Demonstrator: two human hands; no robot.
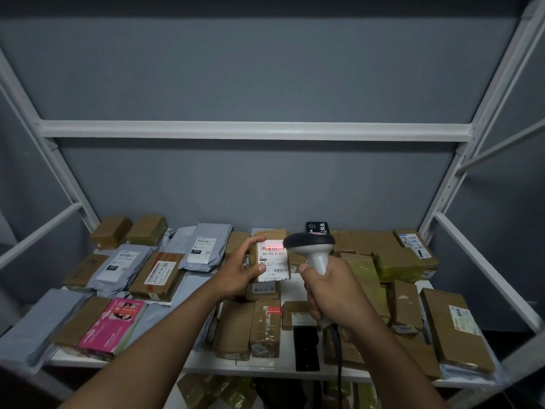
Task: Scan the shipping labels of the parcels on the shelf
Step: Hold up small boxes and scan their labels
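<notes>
A white metal shelf (256, 130) stands against a grey wall, its upper level bare and its lower board (259, 366) crowded with parcels. Brown taped boxes fill most of the right and middle of the board, among them a long flat box (455, 329) with a label at the far right edge. Grey mailing bags lie to the left, one (206, 249) near the back with a white label facing up, another (121, 268) just left of it. A pink packet (113, 326) lies near the front left, beside a brown box. Above the middle of the board, the left hand (241, 270) is closed around a small brown parcel (269, 256), thumb at the bottom and fingers curled over the top edge, tilting its white shipping label (272, 261) towards the camera. The right hand (327, 293) is wrapped tight around the pale handle of a barcode scanner (309, 246), whose dark head points left at the label from just beside it. A red band of light lies across the barcode at the top of the label. A dark cable hangs from the handle's base.
</notes>
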